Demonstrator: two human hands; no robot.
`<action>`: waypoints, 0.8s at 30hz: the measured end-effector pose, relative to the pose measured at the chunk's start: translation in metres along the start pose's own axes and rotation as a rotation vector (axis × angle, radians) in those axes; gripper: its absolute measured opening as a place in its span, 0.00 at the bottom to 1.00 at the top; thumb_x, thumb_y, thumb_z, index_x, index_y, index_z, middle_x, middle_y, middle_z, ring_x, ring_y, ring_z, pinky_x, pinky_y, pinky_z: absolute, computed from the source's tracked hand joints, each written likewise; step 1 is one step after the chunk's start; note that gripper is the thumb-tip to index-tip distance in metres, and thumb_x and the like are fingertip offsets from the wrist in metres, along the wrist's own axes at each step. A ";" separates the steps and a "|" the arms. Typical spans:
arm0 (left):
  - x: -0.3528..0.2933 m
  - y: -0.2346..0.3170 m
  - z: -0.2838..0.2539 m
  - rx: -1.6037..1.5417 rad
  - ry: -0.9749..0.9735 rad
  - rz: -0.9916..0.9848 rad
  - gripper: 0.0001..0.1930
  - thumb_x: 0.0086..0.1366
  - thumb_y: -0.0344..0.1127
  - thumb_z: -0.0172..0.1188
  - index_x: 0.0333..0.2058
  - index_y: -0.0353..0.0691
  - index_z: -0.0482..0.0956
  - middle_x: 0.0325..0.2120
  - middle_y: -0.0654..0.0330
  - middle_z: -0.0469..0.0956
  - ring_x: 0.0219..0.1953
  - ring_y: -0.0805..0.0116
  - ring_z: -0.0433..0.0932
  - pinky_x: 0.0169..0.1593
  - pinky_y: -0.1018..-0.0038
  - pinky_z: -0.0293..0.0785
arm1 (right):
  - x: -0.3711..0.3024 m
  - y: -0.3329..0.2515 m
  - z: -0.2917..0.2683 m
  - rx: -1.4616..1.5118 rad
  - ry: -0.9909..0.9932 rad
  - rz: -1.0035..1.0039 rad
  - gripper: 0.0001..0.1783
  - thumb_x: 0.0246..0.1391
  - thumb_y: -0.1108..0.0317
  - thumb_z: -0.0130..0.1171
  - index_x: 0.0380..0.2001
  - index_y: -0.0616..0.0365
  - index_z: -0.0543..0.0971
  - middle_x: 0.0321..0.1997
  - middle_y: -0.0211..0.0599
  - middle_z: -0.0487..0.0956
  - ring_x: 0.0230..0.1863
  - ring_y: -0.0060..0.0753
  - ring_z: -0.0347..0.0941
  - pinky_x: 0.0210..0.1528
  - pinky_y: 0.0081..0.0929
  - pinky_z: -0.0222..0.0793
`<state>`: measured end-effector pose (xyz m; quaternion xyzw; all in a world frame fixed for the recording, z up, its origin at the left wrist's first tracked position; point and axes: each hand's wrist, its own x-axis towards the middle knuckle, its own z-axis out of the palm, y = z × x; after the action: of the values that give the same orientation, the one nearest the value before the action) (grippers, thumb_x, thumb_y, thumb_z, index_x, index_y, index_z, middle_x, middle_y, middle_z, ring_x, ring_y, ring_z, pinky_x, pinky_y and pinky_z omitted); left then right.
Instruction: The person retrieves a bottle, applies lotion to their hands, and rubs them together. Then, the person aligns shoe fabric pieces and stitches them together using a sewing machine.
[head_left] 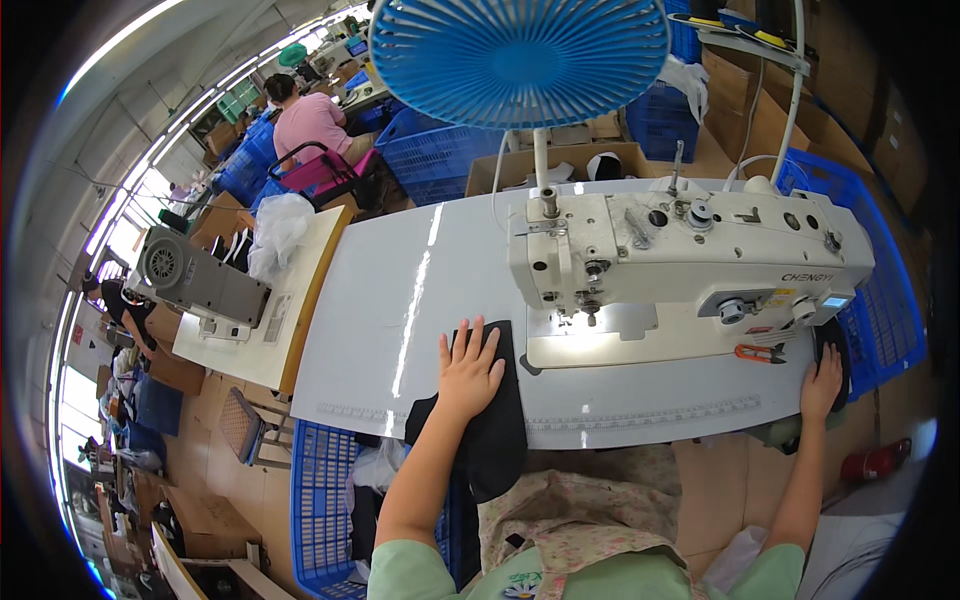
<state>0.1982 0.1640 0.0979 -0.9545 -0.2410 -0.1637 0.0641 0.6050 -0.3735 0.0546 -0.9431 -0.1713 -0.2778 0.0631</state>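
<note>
My left hand point(468, 378) lies flat with its fingers spread on a black fabric piece point(497, 430). That piece rests on the pale sewing table point(375, 300) and hangs over its front edge. At the table's right end, my right hand point(822, 385) reaches onto another black fabric piece point(832, 345), its fingers stretched out over the cloth. Between my hands stands a white sewing machine point(660, 245), its lamp lighting the needle area. No cloth shows under its needle. Orange-handled thread snips point(760, 353) lie on the machine's base, nearer my right hand.
A blue fan guard point(520, 62) rises behind the machine. Blue crates stand at the table's right point(885, 290) and below its left front edge point(322, 500). A second machine point(195, 275) is to the left. A person in pink point(308, 125) sits farther back.
</note>
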 end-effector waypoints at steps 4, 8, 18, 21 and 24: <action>0.001 0.001 -0.001 -0.026 0.015 -0.012 0.27 0.65 0.48 0.55 0.62 0.50 0.70 0.68 0.57 0.59 0.72 0.54 0.52 0.71 0.46 0.39 | 0.001 0.002 0.002 -0.001 -0.010 -0.004 0.28 0.58 0.69 0.49 0.63 0.58 0.67 0.68 0.51 0.66 0.70 0.56 0.58 0.70 0.48 0.52; 0.001 0.007 -0.012 -0.115 -0.034 -0.176 0.27 0.61 0.47 0.60 0.57 0.43 0.74 0.59 0.53 0.69 0.63 0.52 0.64 0.65 0.50 0.56 | 0.000 0.002 0.003 -0.028 -0.054 0.040 0.29 0.58 0.69 0.50 0.63 0.58 0.67 0.68 0.50 0.66 0.70 0.55 0.57 0.71 0.48 0.51; -0.021 -0.040 -0.010 -0.167 -0.343 -0.254 0.51 0.61 0.65 0.56 0.69 0.31 0.51 0.70 0.41 0.49 0.73 0.44 0.47 0.72 0.55 0.44 | -0.006 -0.014 -0.005 -0.011 0.049 0.051 0.29 0.56 0.68 0.52 0.62 0.57 0.68 0.67 0.45 0.67 0.69 0.52 0.59 0.70 0.48 0.52; 0.015 -0.095 0.012 -0.129 -0.404 -0.360 0.52 0.61 0.69 0.53 0.70 0.34 0.50 0.71 0.43 0.50 0.73 0.47 0.47 0.72 0.55 0.44 | -0.005 -0.020 -0.010 -0.011 0.024 0.092 0.29 0.55 0.68 0.53 0.61 0.57 0.69 0.66 0.46 0.68 0.69 0.52 0.59 0.70 0.48 0.52; 0.059 -0.139 0.023 0.000 -0.462 -0.296 0.52 0.60 0.73 0.50 0.70 0.37 0.51 0.70 0.45 0.52 0.73 0.49 0.50 0.71 0.56 0.49 | -0.003 -0.024 -0.015 0.025 0.049 0.087 0.29 0.53 0.68 0.53 0.60 0.59 0.70 0.65 0.47 0.69 0.68 0.51 0.60 0.70 0.47 0.51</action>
<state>0.1869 0.3162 0.1021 -0.9209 -0.3862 0.0508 -0.0171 0.5860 -0.3552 0.0662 -0.9418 -0.1319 -0.2956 0.0912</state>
